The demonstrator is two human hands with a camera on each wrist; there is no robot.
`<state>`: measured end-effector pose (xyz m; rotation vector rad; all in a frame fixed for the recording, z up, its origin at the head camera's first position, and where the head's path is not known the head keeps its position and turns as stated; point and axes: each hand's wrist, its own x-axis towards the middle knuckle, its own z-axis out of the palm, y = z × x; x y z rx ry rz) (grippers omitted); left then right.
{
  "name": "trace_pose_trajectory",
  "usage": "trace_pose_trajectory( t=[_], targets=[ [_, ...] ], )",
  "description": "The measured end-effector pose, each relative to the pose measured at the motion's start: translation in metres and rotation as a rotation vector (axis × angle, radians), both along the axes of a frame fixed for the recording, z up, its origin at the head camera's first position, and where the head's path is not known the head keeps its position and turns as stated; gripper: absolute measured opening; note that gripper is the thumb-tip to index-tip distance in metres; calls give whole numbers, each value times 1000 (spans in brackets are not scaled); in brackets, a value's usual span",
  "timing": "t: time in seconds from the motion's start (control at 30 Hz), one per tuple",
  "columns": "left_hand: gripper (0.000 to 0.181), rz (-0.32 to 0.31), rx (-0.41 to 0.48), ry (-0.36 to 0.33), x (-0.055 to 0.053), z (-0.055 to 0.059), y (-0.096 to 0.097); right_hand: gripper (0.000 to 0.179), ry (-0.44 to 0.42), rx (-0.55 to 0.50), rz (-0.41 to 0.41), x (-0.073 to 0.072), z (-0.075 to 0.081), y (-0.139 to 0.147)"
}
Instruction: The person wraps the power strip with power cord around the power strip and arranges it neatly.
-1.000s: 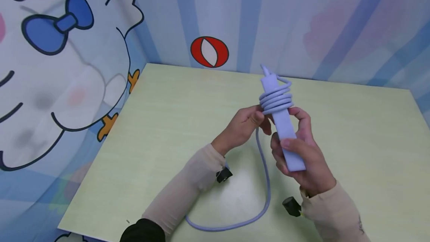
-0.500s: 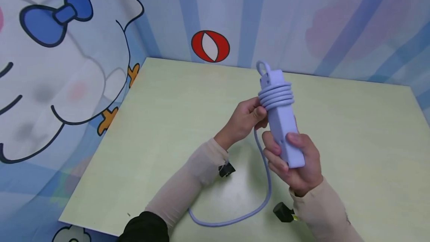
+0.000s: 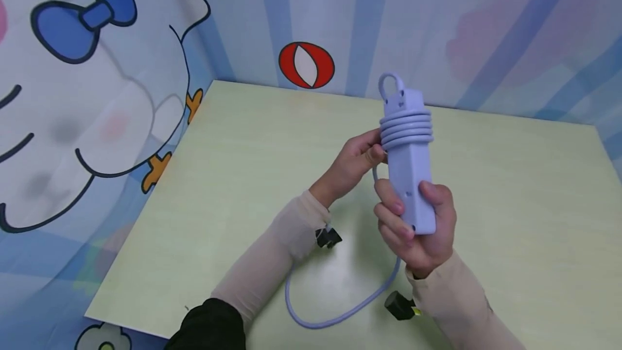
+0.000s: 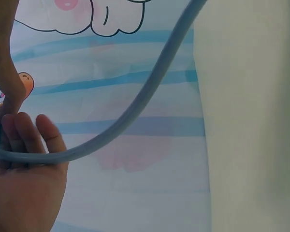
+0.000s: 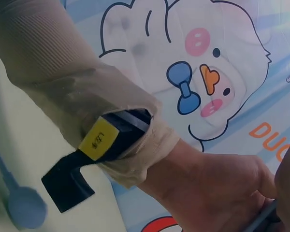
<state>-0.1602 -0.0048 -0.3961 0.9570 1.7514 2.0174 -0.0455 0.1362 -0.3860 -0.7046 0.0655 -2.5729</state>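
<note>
Cable winding: judged partway complete.
Your right hand (image 3: 421, 250) is closed around the lower end of the lilac, oblong plastic power strip (image 3: 412, 177), raised over the pale-yellow table (image 3: 525, 220); at its nine o'clock, your left hand (image 3: 350, 163) pinches the round lilac cable (image 3: 330, 322). Several turns are seated; the slack loop at seven o'clock apparently remains. Clearance: bare table at three; far edge and striped wall (image 3: 413, 26) at twelve.

Pale table (image 3: 515, 209) is filling the lower frame, stripy wall (image 3: 413, 26) is running across the top with a red ball print (image 3: 306, 65) showing upper centre, and a cartoon duck (image 3: 82, 109) is hogging the left, its blue bow (image 3: 96, 15) sitting upper left.
</note>
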Motion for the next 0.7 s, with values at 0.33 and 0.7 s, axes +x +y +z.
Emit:
trace_pose_trajectory(
  t=[0.33, 0.7],
  targets=[
    [148, -198, 263, -246, -13, 0, 3, 54, -5, -228, 163, -8, 5, -19],
    [139, -278, 437, -329, -8, -2, 3, 68, 69, -327, 274, -11, 2, -32]
  ],
)
